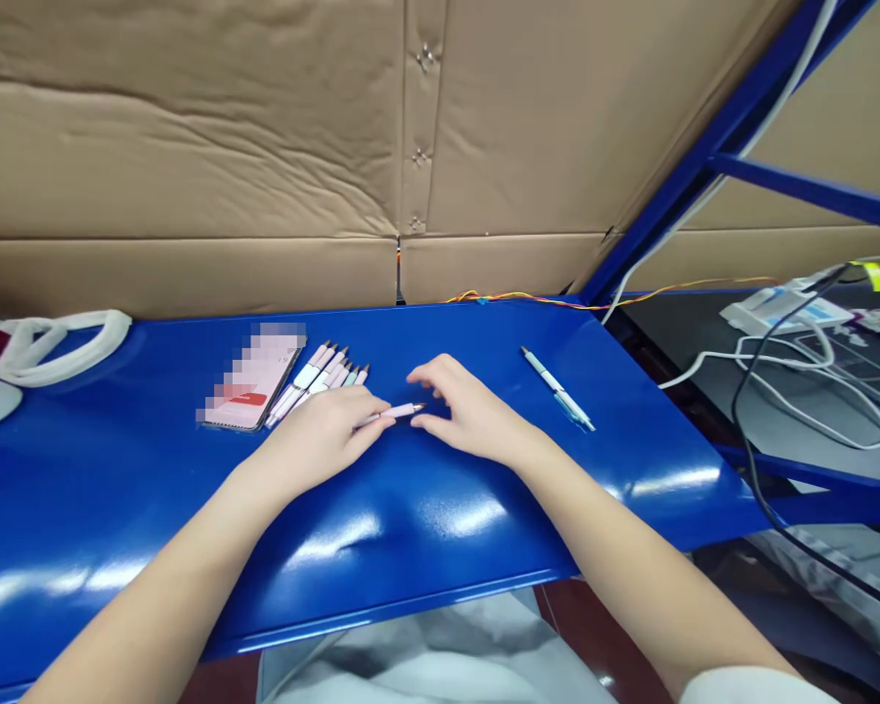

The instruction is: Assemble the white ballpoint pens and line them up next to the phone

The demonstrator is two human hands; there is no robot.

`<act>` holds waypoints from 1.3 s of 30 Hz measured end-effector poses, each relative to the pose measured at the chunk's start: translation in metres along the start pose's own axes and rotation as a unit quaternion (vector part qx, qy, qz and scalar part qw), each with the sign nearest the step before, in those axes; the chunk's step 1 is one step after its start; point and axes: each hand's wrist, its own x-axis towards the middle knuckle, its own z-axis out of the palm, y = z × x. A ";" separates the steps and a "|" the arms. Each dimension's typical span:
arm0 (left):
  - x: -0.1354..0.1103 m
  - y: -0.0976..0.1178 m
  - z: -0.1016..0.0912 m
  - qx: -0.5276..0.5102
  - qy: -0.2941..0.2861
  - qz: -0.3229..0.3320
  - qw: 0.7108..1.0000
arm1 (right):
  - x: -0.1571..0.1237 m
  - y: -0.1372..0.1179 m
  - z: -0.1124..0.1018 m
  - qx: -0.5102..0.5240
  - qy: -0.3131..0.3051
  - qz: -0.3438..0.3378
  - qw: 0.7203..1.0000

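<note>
My left hand (323, 435) rests on the blue table (117, 489) with its fingers closed round a pink-and-white pen (402, 412) that points right. Just beside the pen's tip is my right hand (463, 409), fingers curled over and thumb near the tip; whether it touches the pen I cannot tell. A row of several similar pens (321, 377) lies side by side just behind my left hand. A single blue-and-white pen (557, 389) lies apart to the right.
A phone (253, 388) lies face up left of the pen row. White straps (59, 342) sit at the far left. Cardboard sheets (191, 147) wall the back. Cables and a white device (777, 308) crowd the grey surface to the right.
</note>
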 end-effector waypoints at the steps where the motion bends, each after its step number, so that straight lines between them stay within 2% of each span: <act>1: 0.000 0.000 0.001 0.007 0.007 0.004 1.000 | 0.000 0.001 -0.002 0.036 0.000 0.028 0.999; 7: -0.001 0.002 0.007 0.046 0.034 0.009 0.998 | 0.002 0.003 0.000 0.123 -0.055 0.117 0.984; 11: -0.002 0.003 0.008 0.063 0.043 0.001 0.997 | 0.003 -0.001 0.000 0.202 -0.040 0.150 0.967; 16: -0.001 0.005 0.009 0.072 0.077 0.005 0.994 | 0.003 -0.002 -0.001 0.203 -0.046 0.189 0.960; 21: -0.001 0.004 0.009 0.062 0.081 0.002 0.995 | 0.001 0.000 -0.001 0.256 -0.047 0.164 0.952; 26: -0.002 0.006 0.008 0.070 0.085 0.003 0.994 | 0.001 -0.002 0.001 0.201 -0.041 0.169 0.964; 35: -0.003 0.007 0.007 0.070 0.072 -0.004 0.995 | 0.001 0.005 -0.003 0.331 -0.017 0.154 0.931; 39: -0.002 0.007 0.005 0.060 0.072 -0.003 0.996 | 0.001 0.005 -0.005 0.339 -0.013 0.175 0.924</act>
